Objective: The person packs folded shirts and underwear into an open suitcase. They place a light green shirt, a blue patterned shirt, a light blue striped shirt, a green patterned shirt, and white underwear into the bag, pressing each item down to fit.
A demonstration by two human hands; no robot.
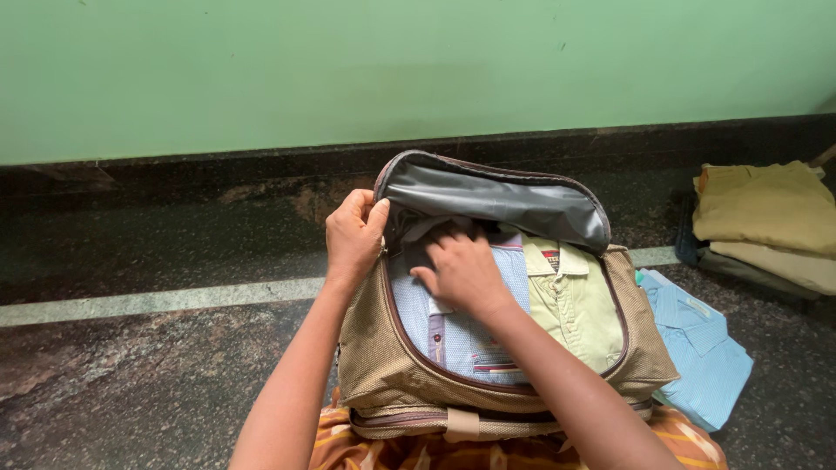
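Head camera looks down on your two hands at an open tan mesh travel bag (pixel 383 365) that rests against your lap on the dark stone floor (pixel 148 383). Your left hand (pixel 353 233) has its grip closed on the rim of the bag's opening just below the grey-lined flap (pixel 496 202), thumb and fingers pinching the edge and holding it up. Your right hand (pixel 463 271) lies flat inside, fingers loosely spread and pressing on a folded pale blue shirt (pixel 461 335); it clamps nothing. Beside that shirt, also in the bag, sits a folded light green shirt (pixel 575 305).

By the look of it, the packing is partly done: two shirts are in and the flap is unzipped. Outside, to your right, a folded sky-blue shirt (pixel 701 352) lies on the floor, and further off a stack of mustard-yellow clothes (pixel 766 213) waits.
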